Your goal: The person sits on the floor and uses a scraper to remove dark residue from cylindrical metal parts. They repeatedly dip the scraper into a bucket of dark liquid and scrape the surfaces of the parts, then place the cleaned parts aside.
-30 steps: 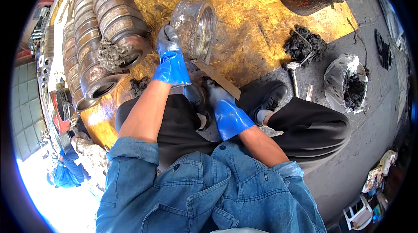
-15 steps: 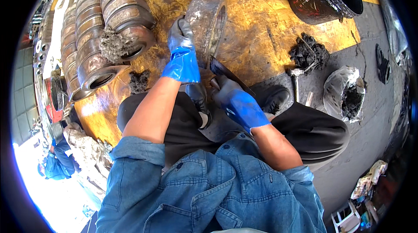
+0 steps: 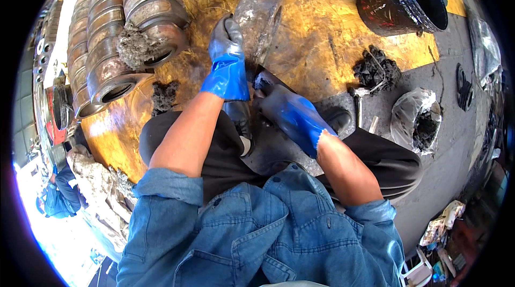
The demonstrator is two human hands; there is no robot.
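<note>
A thick, worn metal ring (image 3: 258,21) stands on edge on the yellow, scratched sheet in front of me. My left hand (image 3: 225,46), in a blue glove with a grey palm, is closed on the ring's left side. My right hand (image 3: 287,110), gloved alike, grips a dark flat-bladed tool (image 3: 276,79) by the ring's lower end. The hand hides most of the handle. Whether the blade touches the metal I cannot tell. My shoes and bent knees are on either side, below the hands.
Rows of similar rings (image 3: 153,3) lie at left, with a grey fibrous lump (image 3: 137,46) on them. A dark lump (image 3: 163,97) sits nearer. At right are a black bucket (image 3: 383,11), black clumps (image 3: 375,67), a hammer (image 3: 360,107) and a plastic bag (image 3: 402,115). Another person (image 3: 61,196) is at far left.
My right hand has moved slightly up and left with the tool, and now covers its handle. The left hand keeps its hold on the ring. The whole view has shifted a little.
</note>
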